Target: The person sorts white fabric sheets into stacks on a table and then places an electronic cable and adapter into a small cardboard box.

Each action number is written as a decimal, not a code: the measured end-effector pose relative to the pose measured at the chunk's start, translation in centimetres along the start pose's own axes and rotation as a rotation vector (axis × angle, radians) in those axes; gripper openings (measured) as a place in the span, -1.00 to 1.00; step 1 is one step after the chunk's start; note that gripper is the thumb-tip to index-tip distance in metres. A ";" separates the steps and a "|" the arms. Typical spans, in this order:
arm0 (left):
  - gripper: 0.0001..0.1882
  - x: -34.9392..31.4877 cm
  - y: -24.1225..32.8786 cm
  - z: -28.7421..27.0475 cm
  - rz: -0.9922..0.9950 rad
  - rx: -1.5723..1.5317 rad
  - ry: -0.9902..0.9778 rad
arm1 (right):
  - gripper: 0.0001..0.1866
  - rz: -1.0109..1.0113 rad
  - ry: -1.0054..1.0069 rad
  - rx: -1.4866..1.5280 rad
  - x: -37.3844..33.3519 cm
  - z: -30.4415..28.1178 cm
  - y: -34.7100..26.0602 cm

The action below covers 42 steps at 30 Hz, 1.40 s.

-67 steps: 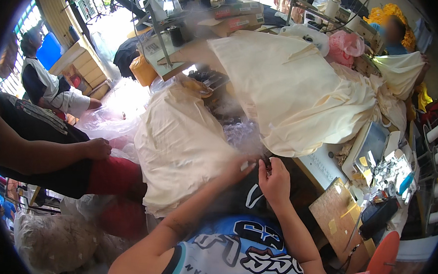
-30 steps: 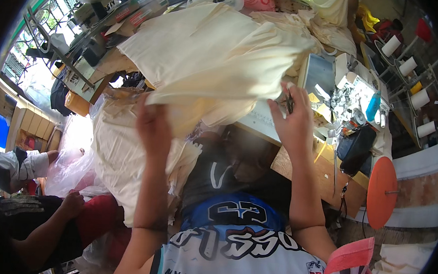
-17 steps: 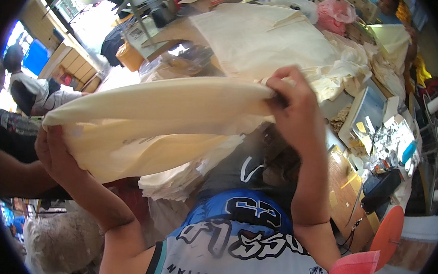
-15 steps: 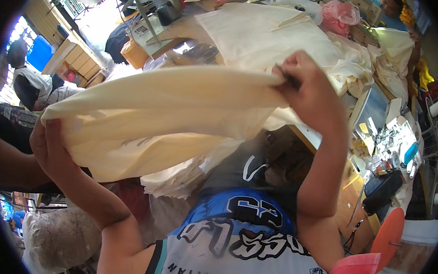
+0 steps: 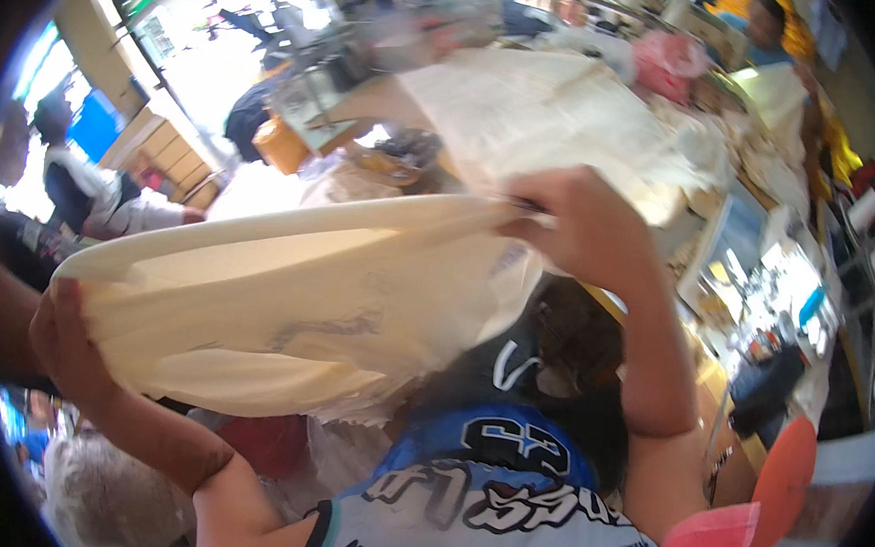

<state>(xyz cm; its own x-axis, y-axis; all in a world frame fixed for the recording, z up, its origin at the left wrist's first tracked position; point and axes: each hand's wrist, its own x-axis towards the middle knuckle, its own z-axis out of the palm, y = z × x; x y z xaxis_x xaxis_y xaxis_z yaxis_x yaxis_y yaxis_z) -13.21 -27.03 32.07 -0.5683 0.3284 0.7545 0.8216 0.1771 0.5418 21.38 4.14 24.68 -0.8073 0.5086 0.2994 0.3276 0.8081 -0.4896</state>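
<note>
A cream cloth (image 5: pixel 305 306) with faint dark print is stretched sideways in front of me, its upper edge folded over. My left hand (image 5: pixel 70 346) is closed on its left end, the fingers partly hidden by the fabric. At the other end, my right hand (image 5: pixel 581 222) pinches the upper corner. A small dark thing shows between the right fingers, too blurred to name. The lower part of the cloth hangs in loose folds over my lap.
A wide cream cloth (image 5: pixel 528 109) covers the table ahead, with crumpled fabric to its right. Beyond lie a pink plastic bag (image 5: pixel 668 65) and an orange-brown roll (image 5: pixel 281 144). An orange disc (image 5: pixel 783 485) stands at right. Other people sit at far left and far right.
My right hand has come down and slightly left, still gripping the cloth. My left hand has moved a little left and down. The cloth hangs lower, showing more of its print.
</note>
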 end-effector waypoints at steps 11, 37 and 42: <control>-0.67 3.5 -7.3 11.6 0.284 0.190 -0.563 | -0.78 0.148 0.185 0.515 11.4 0.8 8.9; -0.65 -23.0 -14.3 25.1 0.003 -0.125 -0.975 | -0.83 0.307 0.254 0.159 -4.4 19.3 7.6; -0.70 -20.4 -3.3 35.8 0.028 -0.620 -0.859 | -0.64 0.709 0.163 0.250 -5.6 16.1 6.6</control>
<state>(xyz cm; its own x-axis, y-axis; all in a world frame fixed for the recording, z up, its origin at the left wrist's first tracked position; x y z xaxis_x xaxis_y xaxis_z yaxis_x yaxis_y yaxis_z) -2.74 -1.06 1.67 -0.1280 0.9136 0.3858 0.5299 -0.2658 0.8053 20.10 1.83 6.59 -0.3567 0.9330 -0.0481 0.6033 0.1908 -0.7744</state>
